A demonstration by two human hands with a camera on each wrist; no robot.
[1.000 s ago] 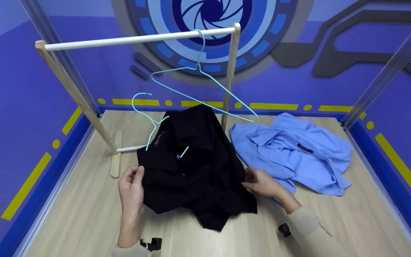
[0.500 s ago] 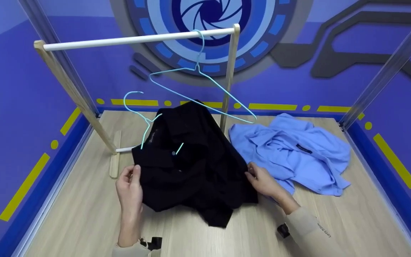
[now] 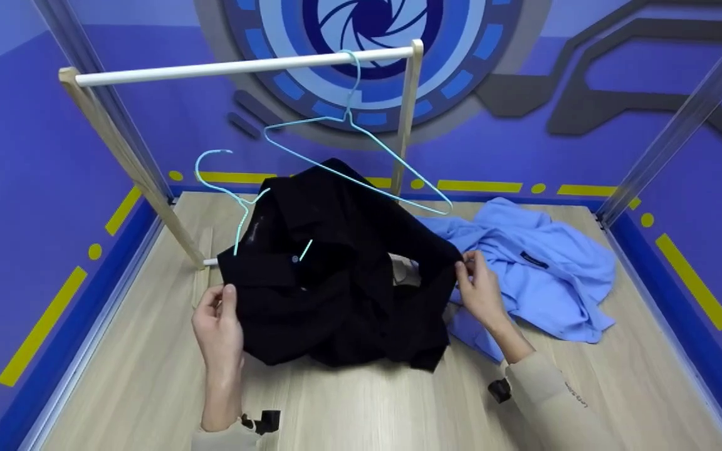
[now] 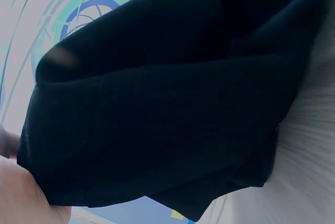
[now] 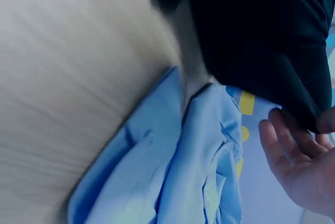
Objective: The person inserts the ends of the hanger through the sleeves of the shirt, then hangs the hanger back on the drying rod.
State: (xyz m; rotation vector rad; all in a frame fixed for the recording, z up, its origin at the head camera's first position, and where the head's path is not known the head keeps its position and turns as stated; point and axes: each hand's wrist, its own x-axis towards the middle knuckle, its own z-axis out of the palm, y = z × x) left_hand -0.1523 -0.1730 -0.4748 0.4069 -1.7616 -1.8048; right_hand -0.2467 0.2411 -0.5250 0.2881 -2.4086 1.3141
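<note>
A black shirt (image 3: 336,300) hangs between my two hands above the table. My left hand (image 3: 220,329) pinches its left edge, thumb in front. On the other side my right hand (image 3: 481,288) pinches the shirt's right edge between thumb and fingers, pulling a fold out to the right. A light blue wire hanger (image 3: 241,213) pokes out of the shirt at the upper left, its hook free; most of its body is hidden in the cloth. In the right wrist view the black cloth (image 5: 261,41) runs to the fingertips.
A clothes rack (image 3: 242,66) with wooden posts stands behind the shirt. Another light blue hanger (image 3: 402,164) hangs from its rail, overlapping the shirt in the head view. A blue shirt (image 3: 543,275) lies crumpled on the table (image 3: 361,413) at right. Blue walls enclose the table.
Both hands have risen a little and spread apart, the right one up and to the right. The black shirt and its hanger have shifted up and left, and a gap has opened in the cloth.
</note>
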